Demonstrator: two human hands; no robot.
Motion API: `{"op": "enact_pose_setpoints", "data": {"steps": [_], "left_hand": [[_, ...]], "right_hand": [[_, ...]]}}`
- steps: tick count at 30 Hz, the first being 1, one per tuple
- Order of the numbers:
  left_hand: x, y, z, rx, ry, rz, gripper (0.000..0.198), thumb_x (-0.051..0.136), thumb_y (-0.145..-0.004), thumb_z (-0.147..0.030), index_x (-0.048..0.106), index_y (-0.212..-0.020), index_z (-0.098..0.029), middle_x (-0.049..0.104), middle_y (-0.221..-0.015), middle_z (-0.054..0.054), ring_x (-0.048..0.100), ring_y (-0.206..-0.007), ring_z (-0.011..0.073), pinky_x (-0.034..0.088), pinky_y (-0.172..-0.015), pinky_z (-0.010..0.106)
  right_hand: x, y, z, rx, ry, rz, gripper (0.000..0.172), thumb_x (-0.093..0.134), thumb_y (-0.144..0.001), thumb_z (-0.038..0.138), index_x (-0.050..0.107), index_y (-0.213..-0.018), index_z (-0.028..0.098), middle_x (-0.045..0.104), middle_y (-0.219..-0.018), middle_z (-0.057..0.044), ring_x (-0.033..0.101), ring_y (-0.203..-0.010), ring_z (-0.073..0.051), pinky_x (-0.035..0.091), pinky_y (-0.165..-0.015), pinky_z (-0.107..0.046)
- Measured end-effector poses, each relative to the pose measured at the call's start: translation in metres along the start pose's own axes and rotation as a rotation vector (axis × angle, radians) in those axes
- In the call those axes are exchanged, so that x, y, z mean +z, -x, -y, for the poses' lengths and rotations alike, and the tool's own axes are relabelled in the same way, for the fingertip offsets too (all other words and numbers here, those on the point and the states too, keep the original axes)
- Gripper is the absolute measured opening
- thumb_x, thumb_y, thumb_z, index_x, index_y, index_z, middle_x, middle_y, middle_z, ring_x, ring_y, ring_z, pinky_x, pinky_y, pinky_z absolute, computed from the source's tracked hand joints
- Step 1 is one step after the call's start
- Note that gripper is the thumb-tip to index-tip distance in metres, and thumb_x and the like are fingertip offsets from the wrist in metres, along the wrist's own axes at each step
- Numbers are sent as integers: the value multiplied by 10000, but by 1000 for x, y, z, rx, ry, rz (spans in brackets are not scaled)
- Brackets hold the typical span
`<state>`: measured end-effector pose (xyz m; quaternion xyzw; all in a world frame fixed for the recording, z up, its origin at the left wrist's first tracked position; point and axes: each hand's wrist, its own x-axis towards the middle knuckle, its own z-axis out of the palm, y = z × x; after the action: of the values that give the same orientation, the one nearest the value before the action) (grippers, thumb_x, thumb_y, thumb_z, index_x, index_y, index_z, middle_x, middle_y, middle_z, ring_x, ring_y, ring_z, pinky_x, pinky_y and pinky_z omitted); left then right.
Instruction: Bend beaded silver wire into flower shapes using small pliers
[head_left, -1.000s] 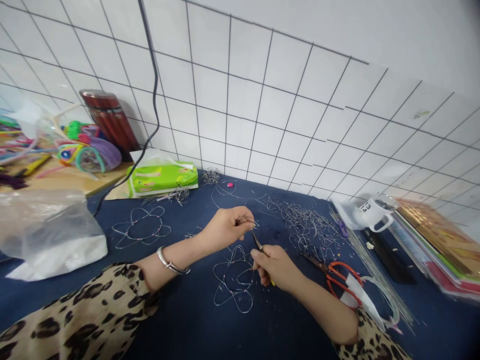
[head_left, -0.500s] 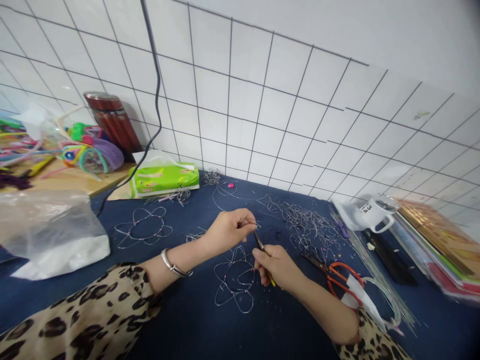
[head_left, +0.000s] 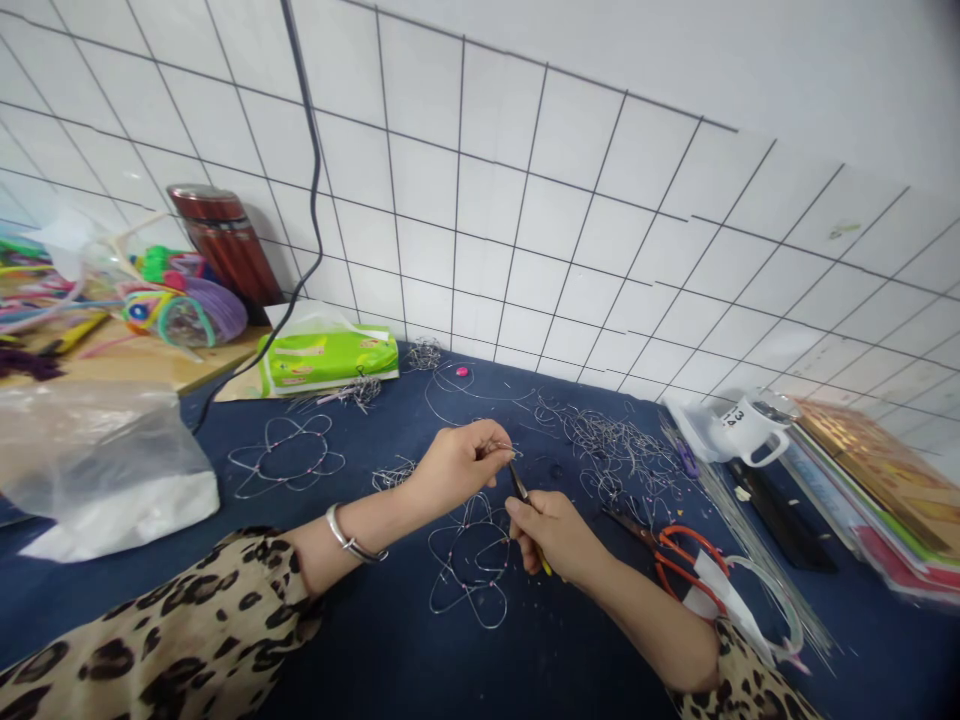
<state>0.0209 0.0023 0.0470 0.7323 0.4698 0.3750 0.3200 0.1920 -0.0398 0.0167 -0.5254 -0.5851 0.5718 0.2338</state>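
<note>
Blue table [head_left: 375,655] | left grip [head_left: 459,462] pinched on wire [head_left: 514,449] | right grip [head_left: 553,532] curled round pliers [head_left: 518,483]

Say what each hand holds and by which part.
The left hand pinches thin wire, part unclear; the right hand grips a dark-tipped tool by its yellow handle.

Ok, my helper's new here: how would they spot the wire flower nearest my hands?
On the dark blue cloth, look below the left hand and left of the right hand. The wire flower is a silvery ring with looped petals; unlike the other wire flower, near the green tissue pack, it lies by the hands.
</note>
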Motion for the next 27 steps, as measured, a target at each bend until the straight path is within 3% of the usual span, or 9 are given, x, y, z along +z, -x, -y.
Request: {"op": "enact_pose_setpoints", "data": {"steps": [13, 27], "left_hand": [[0, 2, -2, -8, -60, -32, 53, 526, -771, -222, 567, -750, -197, 573, -522, -63, 509, -432, 60, 366, -450, 158], [-12, -6, 2, 22, -76, 133, 88, 488, -758, -209, 573, -758, -186, 554, -490, -48, 526, -465, 83, 357, -468, 178]], "right_hand": [[1, 0, 1, -52, 210, -79, 393, 401, -847, 482, 500, -642, 162, 415, -437, 55, 402, -381, -56, 301, -421, -177], [0, 3, 8, -215, 487, -118, 374, 428, -851, 419, 559, -627, 150, 529, -585, 10, 489, -574, -92, 325, -547, -204]]}}
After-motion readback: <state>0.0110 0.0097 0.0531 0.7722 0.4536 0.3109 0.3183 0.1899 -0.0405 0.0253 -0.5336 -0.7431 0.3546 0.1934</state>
